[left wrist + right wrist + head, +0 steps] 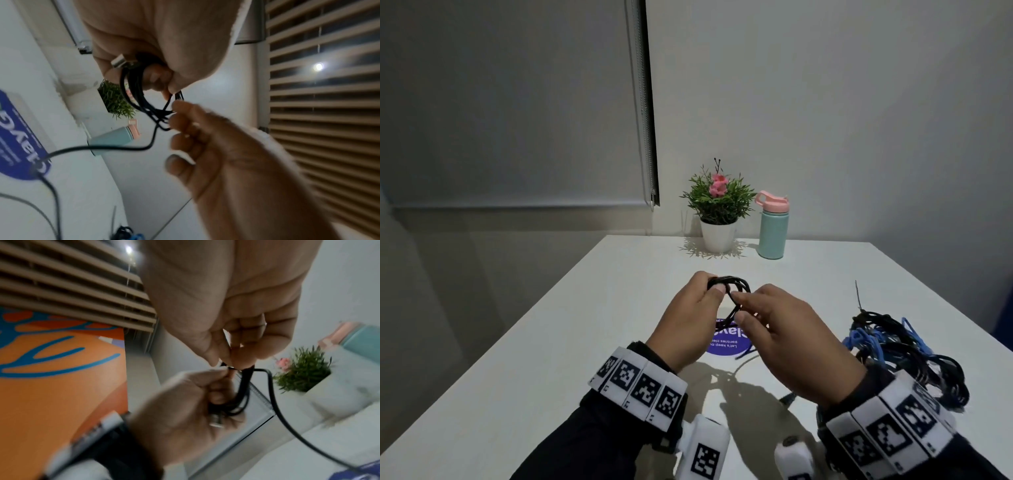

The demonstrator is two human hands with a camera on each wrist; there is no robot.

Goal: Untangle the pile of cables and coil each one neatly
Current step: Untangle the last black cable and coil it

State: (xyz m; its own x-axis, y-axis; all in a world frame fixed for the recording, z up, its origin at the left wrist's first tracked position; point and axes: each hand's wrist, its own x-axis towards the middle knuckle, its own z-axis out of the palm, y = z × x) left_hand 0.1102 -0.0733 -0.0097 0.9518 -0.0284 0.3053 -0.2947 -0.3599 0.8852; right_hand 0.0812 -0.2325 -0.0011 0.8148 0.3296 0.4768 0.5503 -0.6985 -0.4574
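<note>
A black cable coil point(734, 283) is held above the white table point(585, 325). My left hand point(713, 287) grips its left side with curled fingers; a silver plug point(119, 60) sticks out by the thumb. My right hand point(739, 308) pinches the strands at the coil's right side. The left wrist view shows the coil point(139, 92) and the cable's loose tail point(102, 147) running down to the table. In the right wrist view my right hand point(230, 361) pinches the cable above the coil point(240, 395). A tangled pile of black and blue cables point(904, 356) lies on the right.
A potted plant point(717, 209) and a mint bottle with a pink lid point(774, 229) stand at the table's far edge. A purple round sticker point(726, 341) lies under my hands. The table's left edge runs diagonally close to my left arm.
</note>
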